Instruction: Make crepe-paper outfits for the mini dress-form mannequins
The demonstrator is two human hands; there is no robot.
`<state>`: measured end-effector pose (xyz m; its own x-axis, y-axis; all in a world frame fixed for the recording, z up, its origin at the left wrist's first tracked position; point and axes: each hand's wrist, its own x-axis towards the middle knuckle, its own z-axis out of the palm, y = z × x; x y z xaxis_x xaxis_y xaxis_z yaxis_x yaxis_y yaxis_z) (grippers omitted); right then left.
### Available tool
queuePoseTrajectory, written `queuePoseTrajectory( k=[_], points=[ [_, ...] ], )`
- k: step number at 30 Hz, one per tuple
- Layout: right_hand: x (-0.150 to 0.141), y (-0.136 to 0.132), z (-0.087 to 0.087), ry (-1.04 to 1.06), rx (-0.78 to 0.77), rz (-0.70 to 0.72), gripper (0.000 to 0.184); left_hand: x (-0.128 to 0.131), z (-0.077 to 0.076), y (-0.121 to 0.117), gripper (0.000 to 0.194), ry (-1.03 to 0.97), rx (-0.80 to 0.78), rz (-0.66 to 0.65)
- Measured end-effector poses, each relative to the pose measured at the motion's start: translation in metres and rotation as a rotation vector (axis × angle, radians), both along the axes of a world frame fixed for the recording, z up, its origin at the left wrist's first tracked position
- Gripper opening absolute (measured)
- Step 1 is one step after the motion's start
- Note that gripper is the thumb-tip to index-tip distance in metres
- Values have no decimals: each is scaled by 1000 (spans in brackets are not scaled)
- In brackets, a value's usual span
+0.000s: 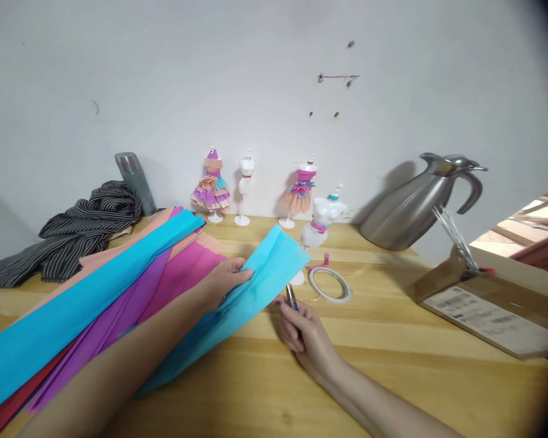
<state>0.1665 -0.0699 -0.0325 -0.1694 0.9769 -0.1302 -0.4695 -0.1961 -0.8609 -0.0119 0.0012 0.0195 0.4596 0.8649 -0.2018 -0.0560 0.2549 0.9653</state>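
My left hand (226, 280) is closed on a sheet of light blue crepe paper (267, 267), which it lifts at a slant above the table. The sheet's lower end trails down behind my left forearm. In my right hand (304, 331) is a small pair of scissors (291, 297), blades pointing up beside the paper's right edge; whether they touch it I cannot tell. Most of the scissors' handle is hidden by my fingers. Left of my hands lie folded crepe papers: a bright blue strip (95, 310), a purple one (105, 331) and a magenta one (187, 271).
Small dress forms stand by the wall, among them one in a ruffled dress (211, 188) and a bare white one (326, 213). A tape roll (330, 286) lies near my right hand. A steel jug (415, 198), cardboard box (497, 310), flask (137, 182) and striped cloth (91, 222) flank the table.
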Motion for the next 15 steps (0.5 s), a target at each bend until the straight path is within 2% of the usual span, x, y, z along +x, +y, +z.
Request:
queuePoseTrajectory(
  k=[4, 8, 12, 15],
  points=[
    [3, 3, 3, 60, 42, -67, 28, 3, -11, 0, 44, 39, 11, -39],
    [7, 5, 4, 30, 87, -93, 31, 5, -22, 1, 32, 200, 137, -26],
    [9, 10, -1, -87, 74, -161, 49, 6, -23, -1, 26, 251, 166, -39],
    [10, 13, -3, -142, 64, -230, 44, 8, -20, -4, 29, 234, 137, -35]
  ],
)
